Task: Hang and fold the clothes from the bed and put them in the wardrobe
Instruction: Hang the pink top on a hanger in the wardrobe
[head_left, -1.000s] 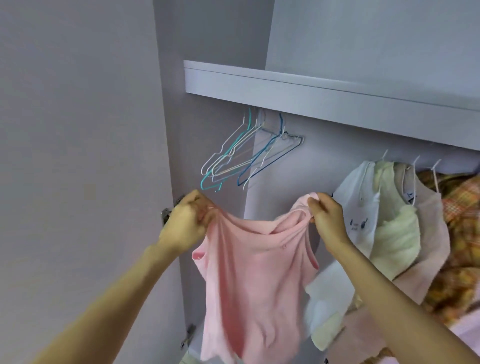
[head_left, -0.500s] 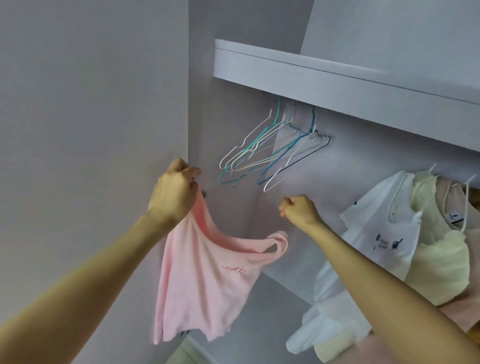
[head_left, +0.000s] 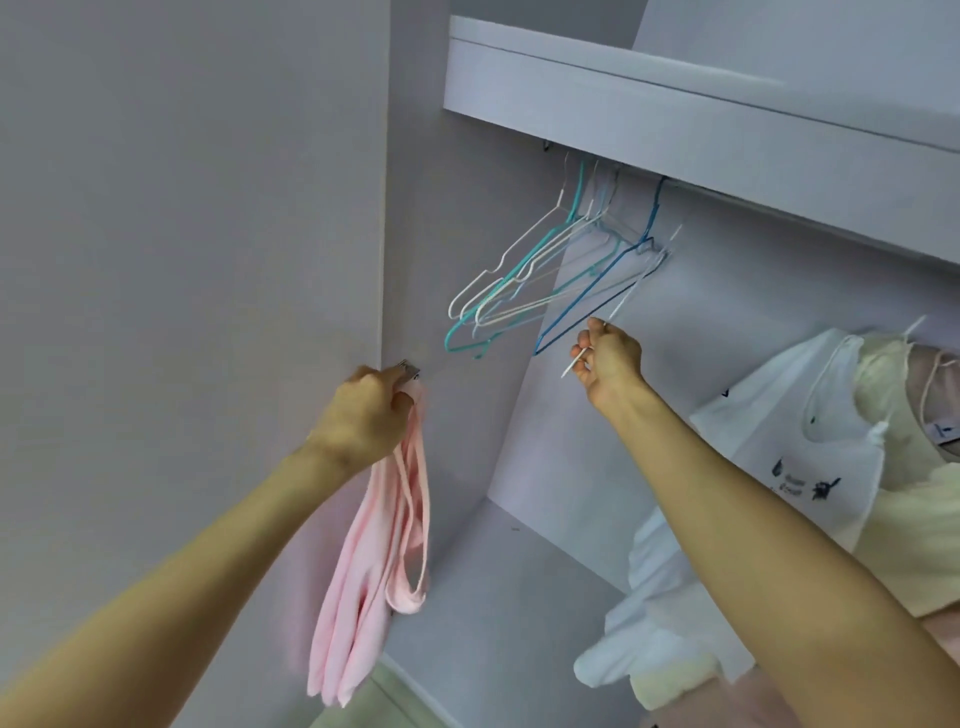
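While our left hand (head_left: 366, 410) grips the pink top (head_left: 374, 561) bunched by its straps, so that it hangs limp beside the wardrobe's side wall (head_left: 197, 260) and stays out of the way, our right hand (head_left: 608, 358) is raised to the empty hangers (head_left: 530, 280) under the shelf (head_left: 675, 109). Its fingers are curled around the lower end of a white hanger (head_left: 631, 291), it seems in order to take it off the rail, though the thin wire is hard to follow there. Both arms reach upward and forward, the right one higher, with shirts already hung (head_left: 810, 447) near it.
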